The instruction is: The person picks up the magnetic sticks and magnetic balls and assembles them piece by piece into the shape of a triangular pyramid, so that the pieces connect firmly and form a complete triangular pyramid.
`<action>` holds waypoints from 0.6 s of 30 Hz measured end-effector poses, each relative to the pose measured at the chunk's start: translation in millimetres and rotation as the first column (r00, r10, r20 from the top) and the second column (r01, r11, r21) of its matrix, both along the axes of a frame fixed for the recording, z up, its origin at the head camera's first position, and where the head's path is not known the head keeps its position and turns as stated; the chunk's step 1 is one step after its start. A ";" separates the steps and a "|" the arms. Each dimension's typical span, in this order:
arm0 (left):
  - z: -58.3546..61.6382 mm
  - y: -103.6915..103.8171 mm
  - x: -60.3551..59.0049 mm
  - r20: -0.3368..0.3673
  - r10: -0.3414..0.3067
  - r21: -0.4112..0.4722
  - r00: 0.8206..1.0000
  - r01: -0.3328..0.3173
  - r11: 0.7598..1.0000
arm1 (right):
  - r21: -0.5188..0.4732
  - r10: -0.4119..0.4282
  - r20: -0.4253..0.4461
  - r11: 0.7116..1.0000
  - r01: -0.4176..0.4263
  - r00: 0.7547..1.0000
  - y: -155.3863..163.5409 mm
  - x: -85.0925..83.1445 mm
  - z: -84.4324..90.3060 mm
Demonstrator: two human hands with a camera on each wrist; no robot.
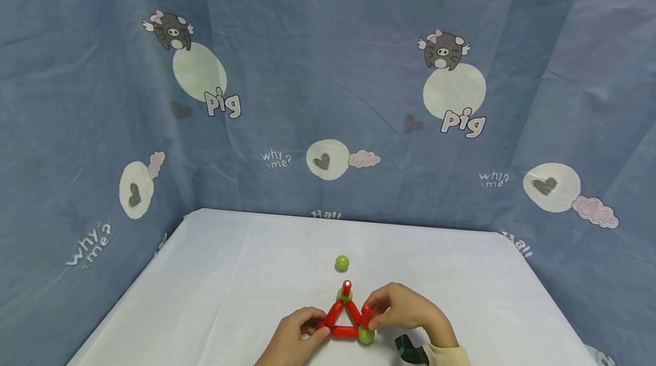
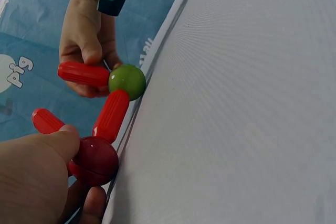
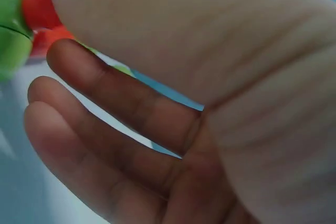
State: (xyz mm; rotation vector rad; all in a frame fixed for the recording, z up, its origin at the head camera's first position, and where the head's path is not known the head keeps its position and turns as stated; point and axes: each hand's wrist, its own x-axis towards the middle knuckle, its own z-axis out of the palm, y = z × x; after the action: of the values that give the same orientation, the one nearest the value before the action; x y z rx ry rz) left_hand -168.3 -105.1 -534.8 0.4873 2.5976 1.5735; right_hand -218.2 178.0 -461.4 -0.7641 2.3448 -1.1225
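Overhead, a pale tabletop (image 1: pixel 215 286) sits within blue cartoon-print curtains (image 1: pixel 328 70). Red sticks (image 1: pixel 344 331) form a triangle near the front edge, with two more standing upright (five visible). One loose green ball (image 1: pixel 341 263) lies beyond. The left hand (image 1: pixel 292 337) pinches the dark red corner ball (image 2: pixel 95 160); the right hand (image 1: pixel 410 312) pinches an upright stick (image 1: pixel 366 315) above a green ball (image 1: pixel 366 334).

Left hand (image 1: pixel 297 332) and right hand (image 1: pixel 405 312) are low and close together, fingers curled in pinch grips, right wrist in a sleeve cuff.
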 end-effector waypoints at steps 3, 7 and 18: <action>-0.8 0.4 0.5 0.009 0.005 0.004 1.000 -0.005 1.000 | -0.007 -0.003 -0.002 1.000 0.003 1.000 -4.7 0.5 -4.3; -1.4 1.4 -0.1 0.039 0.023 -0.006 0.999 -0.023 1.000 | 0.017 -0.018 -0.023 1.000 0.018 1.000 -9.4 0.9 -6.5; -0.8 2.6 -2.0 0.051 0.034 0.004 0.998 -0.034 0.999 | 0.058 -0.052 -0.083 0.997 0.057 0.995 -17.8 1.4 -4.5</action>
State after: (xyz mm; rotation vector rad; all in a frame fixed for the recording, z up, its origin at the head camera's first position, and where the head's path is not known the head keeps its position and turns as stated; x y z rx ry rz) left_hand -170.2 -102.5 -535.5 0.3995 2.5786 1.5812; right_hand -216.8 160.2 -465.9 -0.7415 2.4689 -1.0560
